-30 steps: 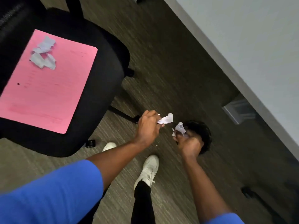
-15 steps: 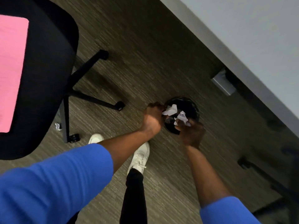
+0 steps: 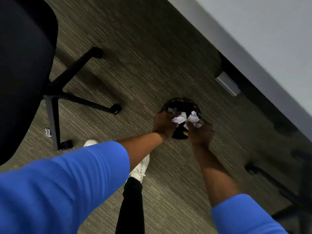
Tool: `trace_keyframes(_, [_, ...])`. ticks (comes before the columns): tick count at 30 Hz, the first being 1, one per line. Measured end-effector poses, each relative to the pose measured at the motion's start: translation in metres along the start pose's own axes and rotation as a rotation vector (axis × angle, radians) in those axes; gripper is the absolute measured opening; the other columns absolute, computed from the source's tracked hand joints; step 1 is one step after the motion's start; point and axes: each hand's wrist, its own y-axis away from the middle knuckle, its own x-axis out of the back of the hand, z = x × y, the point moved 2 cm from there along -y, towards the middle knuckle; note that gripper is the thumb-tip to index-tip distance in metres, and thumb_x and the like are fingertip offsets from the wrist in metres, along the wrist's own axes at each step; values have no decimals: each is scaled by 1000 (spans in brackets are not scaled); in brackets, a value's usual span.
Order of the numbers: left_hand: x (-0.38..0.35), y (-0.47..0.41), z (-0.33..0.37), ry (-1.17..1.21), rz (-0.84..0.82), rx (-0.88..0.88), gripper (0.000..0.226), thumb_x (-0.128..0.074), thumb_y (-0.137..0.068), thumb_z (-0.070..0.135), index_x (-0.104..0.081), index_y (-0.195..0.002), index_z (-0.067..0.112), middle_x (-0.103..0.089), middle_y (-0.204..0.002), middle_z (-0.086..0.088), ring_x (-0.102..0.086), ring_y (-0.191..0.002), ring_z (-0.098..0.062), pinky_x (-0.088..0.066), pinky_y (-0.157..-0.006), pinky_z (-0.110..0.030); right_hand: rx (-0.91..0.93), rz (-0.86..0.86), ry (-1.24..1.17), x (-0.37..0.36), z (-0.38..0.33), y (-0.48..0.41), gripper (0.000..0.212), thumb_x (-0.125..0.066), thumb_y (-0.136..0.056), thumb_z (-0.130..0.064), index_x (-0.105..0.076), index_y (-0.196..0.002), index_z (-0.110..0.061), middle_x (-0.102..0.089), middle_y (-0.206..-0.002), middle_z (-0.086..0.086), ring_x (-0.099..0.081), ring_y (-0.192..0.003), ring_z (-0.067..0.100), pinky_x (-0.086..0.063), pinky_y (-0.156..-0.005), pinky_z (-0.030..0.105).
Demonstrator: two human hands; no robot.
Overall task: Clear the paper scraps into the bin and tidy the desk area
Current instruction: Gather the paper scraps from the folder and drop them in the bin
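Here both hands hang over the mouth of the round black bin (image 3: 181, 103) on the floor; the left hand (image 3: 164, 123) is closed around a crumpled white paper scrap (image 3: 179, 119), and the right hand (image 3: 200, 134) is closed around another crumpled scrap (image 3: 193, 117), the two wads nearly touching above the opening. Neither wad has left its hand, so this load is at the bin but not yet in it; a few pale bits already lie inside the bin, near its far wall, though the dark interior makes it hard to say how many. One stray scrap (image 3: 48, 132) lies on the carpet just beside a leg of the office chair (image 3: 25, 65), well apart from the bin, and it remains to be collected. The desk (image 3: 253, 31) shows only as a bare pale corner at the upper right; most of its top is out of view, so whether it is tidy cannot be judged. By my reckoning the clearing is partway done: dropping these two wads comes next, then the floor scrap, then whatever tidying the desk needs.
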Motion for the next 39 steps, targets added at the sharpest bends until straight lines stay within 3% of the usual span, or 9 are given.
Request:
trace_keyframes(5, [-16, -9, 3, 41, -25, 29, 27, -77, -82, 21, -81, -106, 8, -79, -110, -18, -73, -104, -37, -52, -85, -36, 25, -23, 43, -6, 13, -17, 18, -80, -82, -32, -77, -99, -27, -79, -96, 4, -79, -77, 22, -67, -65, 51])
trace_keyframes(10, [-32, -15, -4, 86, -60, 38, 37, -75, -88, 16, -74, -124, 7, -75, -125, -17, -69, -118, -35, -54, -99, -41, 97, -75, 180, -29, 79, -67, 50, -65, -67, -49, -68, -114, -30, -77, -103, 7, -78, -87, 31, -66, -71, 54])
trace_keyframes(13, [-38, -19, -10, 100, -119, 54, 59, -74, -82, 28, -65, -138, 10, -70, -136, -16, -65, -126, -36, -52, -107, -44, 110, -62, 256, -27, 67, -64, 50, -66, -73, -41, -71, -120, -26, -78, -109, 11, -76, -97, 33, -65, -81, 51])
trace_keyframes(17, [-52, -23, -30, 53, -218, 30, 46, -75, -84, 28, -72, -127, 14, -74, -130, -12, -64, -127, -34, -48, -108, -41, 85, -72, 316, -19, 31, -38, 39, -78, -81, -16, -73, -119, -10, -75, -118, 21, -73, -108, 38, -60, -89, 45])
trace_keyframes(22, [-25, -1, -25, -47, -267, -49, 34, -68, -96, 32, -76, -119, 8, -71, -135, -11, -58, -134, -31, -37, -108, -31, 82, -68, 329, -23, 26, -24, 35, -79, -83, -18, -73, -117, -12, -72, -119, 20, -73, -102, 37, -51, -80, 33])
trace_keyframes(26, [-6, 8, -37, -46, -220, -38, 29, -61, -102, 28, -77, -116, 8, -74, -128, -14, -66, -123, -30, -43, -96, -33, 169, -57, 307, -29, 3, -4, 30, -76, -86, -12, -73, -116, -10, -74, -118, 18, -73, -98, 34, -48, -77, 31])
trace_keyframes(31, [53, 25, -54, -41, -43, 73, 21, -65, -95, 28, -77, -95, 10, -80, -103, -10, -75, -99, -31, -49, -76, -29, 283, -74, 260, -44, -40, 19, 31, -75, -87, -13, -73, -118, -8, -77, -113, 14, -74, -100, 34, -60, -88, 52])
trace_keyframes(36, [134, 44, -81, 134, 121, 193, 18, -67, -86, 30, -77, -90, 15, -80, -88, -4, -75, -89, -28, -61, -80, -38, 322, -150, 192, -70, -103, 49, 33, -71, -90, -17, -72, -122, -21, -78, -110, 3, -74, -97, 21, -55, -88, 32])
trace_keyframes(39, [190, 58, -98, 231, 225, 182, 10, -75, -93, 28, -76, -87, 20, -76, -81, 8, -72, -78, -11, -61, -78, -35, 311, -217, 180, -92, -144, 68, 33, -72, -91, -11, -71, -122, -22, -78, -110, 2, -75, -101, 24, -58, -95, 38])
